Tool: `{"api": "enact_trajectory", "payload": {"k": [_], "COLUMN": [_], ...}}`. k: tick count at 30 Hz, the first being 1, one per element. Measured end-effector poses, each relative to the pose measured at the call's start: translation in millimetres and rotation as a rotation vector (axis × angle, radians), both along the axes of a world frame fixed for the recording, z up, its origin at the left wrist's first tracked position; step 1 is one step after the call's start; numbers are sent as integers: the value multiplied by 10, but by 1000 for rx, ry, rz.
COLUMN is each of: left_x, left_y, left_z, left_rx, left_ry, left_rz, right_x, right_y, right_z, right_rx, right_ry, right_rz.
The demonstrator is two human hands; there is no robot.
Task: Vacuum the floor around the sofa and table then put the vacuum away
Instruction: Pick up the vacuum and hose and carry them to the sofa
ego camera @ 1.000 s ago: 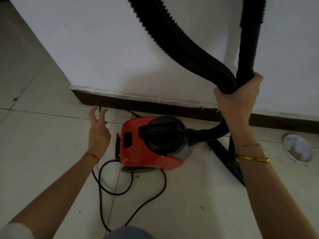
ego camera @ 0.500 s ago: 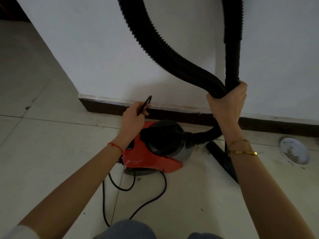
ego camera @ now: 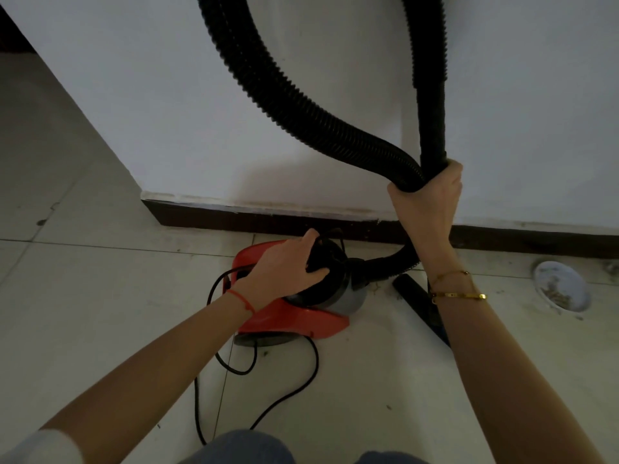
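- The red vacuum [ego camera: 294, 321] sits on the tiled floor [ego camera: 83, 296], close to the dark skirting [ego camera: 268, 221] of a white wall [ego camera: 167, 95].
- The left hand [ego camera: 284, 266] lies on the vacuum's black round top [ego camera: 326, 262], fingers curled round its handle.
- A ribbed black hose [ego camera: 301, 105] loops up out of view from the vacuum's front and comes back down.
- The right hand [ego camera: 425, 202] is closed round the hose and a black tube [ego camera: 432, 95] together, holding both upright against the wall.
- The tube's nozzle [ego camera: 415, 296] rests on the floor just right of the vacuum.
- A black cord [ego camera: 234, 366] trails in loops on the floor, near the vacuum's rear.
- A small white dish [ego camera: 562, 289] lies on the floor to the right, well apart.
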State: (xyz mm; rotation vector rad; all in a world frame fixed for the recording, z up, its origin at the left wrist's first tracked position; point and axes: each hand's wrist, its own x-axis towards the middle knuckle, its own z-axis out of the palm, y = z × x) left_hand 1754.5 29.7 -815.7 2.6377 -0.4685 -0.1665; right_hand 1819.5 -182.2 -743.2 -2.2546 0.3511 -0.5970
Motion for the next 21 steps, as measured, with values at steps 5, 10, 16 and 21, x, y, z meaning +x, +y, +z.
{"api": "enact_trajectory", "payload": {"k": [5,10,16,21], "left_x": [152,147,-81,-371], "left_y": [-9,7,-30,-88], "left_z": [-23,59,749,1850], "left_rx": [164,147,117,127], "left_ry": [-1,68,133,156], "left_rz": [24,-3,41,43], "right_x": [20,-18,-194,-495], "right_y": [-53,-94,-45,-104], "right_z": [13,187,1009,2096], "right_rx": [32,71,165,186], "right_ry": [47,67,94,129], "right_rz": [16,37,31,32]}}
